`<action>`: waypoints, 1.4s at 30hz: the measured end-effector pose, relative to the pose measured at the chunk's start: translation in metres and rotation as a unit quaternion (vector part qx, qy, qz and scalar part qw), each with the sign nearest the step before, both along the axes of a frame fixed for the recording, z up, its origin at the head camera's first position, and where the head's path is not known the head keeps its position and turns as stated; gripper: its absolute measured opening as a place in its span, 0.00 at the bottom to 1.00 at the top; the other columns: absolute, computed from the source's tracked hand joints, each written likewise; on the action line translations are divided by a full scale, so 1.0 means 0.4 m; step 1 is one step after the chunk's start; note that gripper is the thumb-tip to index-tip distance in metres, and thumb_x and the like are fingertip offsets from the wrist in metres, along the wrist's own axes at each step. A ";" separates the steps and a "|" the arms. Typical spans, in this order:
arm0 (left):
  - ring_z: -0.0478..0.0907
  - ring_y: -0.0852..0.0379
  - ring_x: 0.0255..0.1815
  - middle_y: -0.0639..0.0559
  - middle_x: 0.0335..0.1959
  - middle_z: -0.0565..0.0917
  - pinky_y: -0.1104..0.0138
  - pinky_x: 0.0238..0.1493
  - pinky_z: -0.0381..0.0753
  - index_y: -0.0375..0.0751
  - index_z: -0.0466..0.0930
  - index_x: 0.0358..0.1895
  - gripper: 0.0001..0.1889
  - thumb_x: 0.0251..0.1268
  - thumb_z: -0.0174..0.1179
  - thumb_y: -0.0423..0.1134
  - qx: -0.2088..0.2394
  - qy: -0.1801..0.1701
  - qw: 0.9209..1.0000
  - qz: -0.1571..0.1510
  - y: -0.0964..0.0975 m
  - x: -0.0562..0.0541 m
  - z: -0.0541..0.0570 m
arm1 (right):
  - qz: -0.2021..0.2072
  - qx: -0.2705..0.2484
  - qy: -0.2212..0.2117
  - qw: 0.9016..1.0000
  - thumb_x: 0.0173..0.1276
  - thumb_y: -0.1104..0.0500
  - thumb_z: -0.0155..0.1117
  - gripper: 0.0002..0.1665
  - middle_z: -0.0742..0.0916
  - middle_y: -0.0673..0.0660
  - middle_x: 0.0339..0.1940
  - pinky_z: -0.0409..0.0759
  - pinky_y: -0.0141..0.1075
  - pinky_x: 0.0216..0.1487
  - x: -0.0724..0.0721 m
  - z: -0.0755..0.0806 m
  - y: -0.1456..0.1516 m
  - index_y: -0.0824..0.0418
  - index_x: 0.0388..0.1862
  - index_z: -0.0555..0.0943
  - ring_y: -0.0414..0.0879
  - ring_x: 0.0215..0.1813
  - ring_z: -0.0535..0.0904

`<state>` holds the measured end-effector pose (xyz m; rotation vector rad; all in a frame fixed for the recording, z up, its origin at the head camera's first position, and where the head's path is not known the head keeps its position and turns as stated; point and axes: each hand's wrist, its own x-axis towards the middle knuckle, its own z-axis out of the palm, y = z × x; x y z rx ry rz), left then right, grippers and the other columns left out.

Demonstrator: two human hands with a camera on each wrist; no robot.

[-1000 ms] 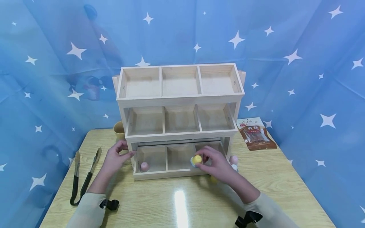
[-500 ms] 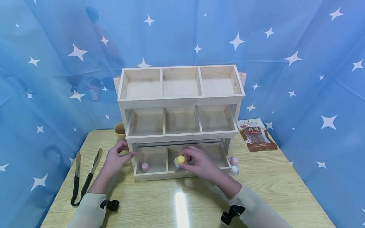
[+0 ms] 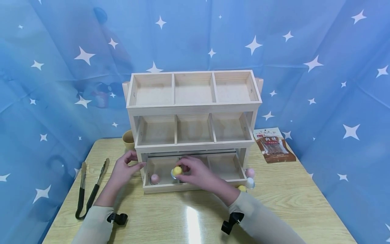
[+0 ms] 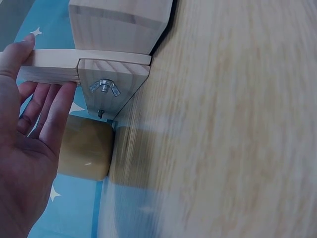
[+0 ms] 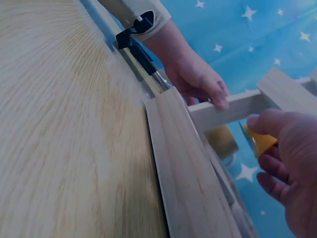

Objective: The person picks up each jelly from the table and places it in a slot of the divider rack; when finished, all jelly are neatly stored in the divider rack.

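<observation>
Between the left hand (image 3: 125,167) gripping the wooden rack (image 3: 193,109) and the right hand (image 3: 195,173) — pinching a yellow ball (image 3: 177,170) — lies a pink ball (image 3: 154,179) in the bottom tray (image 3: 161,189).

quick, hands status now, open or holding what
Left hand: holding the side of the wooden rack.
Right hand: holding a small yellow piece.

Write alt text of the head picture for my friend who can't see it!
A person's right grip holds a small yellow thing at the bottom tier of a wooden shelf; the left grip holds the shelf at its left. A pink ball sits in the tier's left compartment.
</observation>
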<state>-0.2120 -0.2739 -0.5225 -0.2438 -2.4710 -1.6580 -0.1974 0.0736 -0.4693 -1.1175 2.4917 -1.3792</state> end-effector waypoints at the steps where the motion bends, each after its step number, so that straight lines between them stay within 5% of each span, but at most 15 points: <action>1: 0.83 0.57 0.54 0.43 0.51 0.88 0.41 0.65 0.79 0.39 0.84 0.56 0.17 0.72 0.78 0.37 0.001 0.000 1.000 -0.001 0.000 0.000 0.000 | 0.002 0.000 -0.002 1.000 0.71 0.65 0.81 0.20 0.87 0.50 0.47 0.88 0.37 0.49 -0.003 0.001 -0.009 0.62 0.59 0.87 0.45 0.46 0.84; 10: 0.83 0.59 0.52 0.39 0.51 0.88 0.35 0.71 0.72 0.37 0.83 0.58 0.18 0.72 0.77 0.37 0.007 -0.001 1.000 -0.004 -0.002 -0.001 -0.004 | 0.012 0.031 -0.023 0.999 0.73 0.62 0.79 0.21 0.88 0.50 0.48 0.86 0.32 0.50 -0.022 -0.011 -0.065 0.62 0.63 0.87 0.37 0.46 0.83; 18: 0.82 0.58 0.52 0.38 0.51 0.87 0.34 0.71 0.71 0.36 0.82 0.61 0.21 0.73 0.77 0.39 -0.003 -0.008 1.000 -0.001 -0.004 -0.001 -0.005 | 0.022 0.059 0.008 0.998 0.74 0.61 0.79 0.21 0.87 0.52 0.52 0.90 0.40 0.53 -0.035 -0.023 -0.100 0.66 0.62 0.87 0.40 0.49 0.85; 22: 0.82 0.57 0.52 0.38 0.51 0.87 0.35 0.72 0.70 0.34 0.81 0.62 0.21 0.74 0.76 0.39 -0.001 -0.007 1.000 -0.001 -0.002 -0.001 -0.004 | 0.027 0.085 0.033 0.995 0.75 0.61 0.79 0.21 0.87 0.52 0.53 0.87 0.31 0.52 -0.041 -0.032 -0.113 0.66 0.62 0.87 0.38 0.49 0.85; 42: 0.83 0.57 0.51 0.41 0.49 0.88 0.36 0.73 0.70 0.36 0.82 0.60 0.20 0.72 0.77 0.36 0.006 0.001 1.000 0.000 -0.002 -0.004 -0.006 | 0.048 0.221 0.148 0.963 0.74 0.58 0.80 0.18 0.88 0.49 0.52 0.79 0.26 0.51 -0.066 -0.056 -0.143 0.58 0.60 0.89 0.38 0.51 0.82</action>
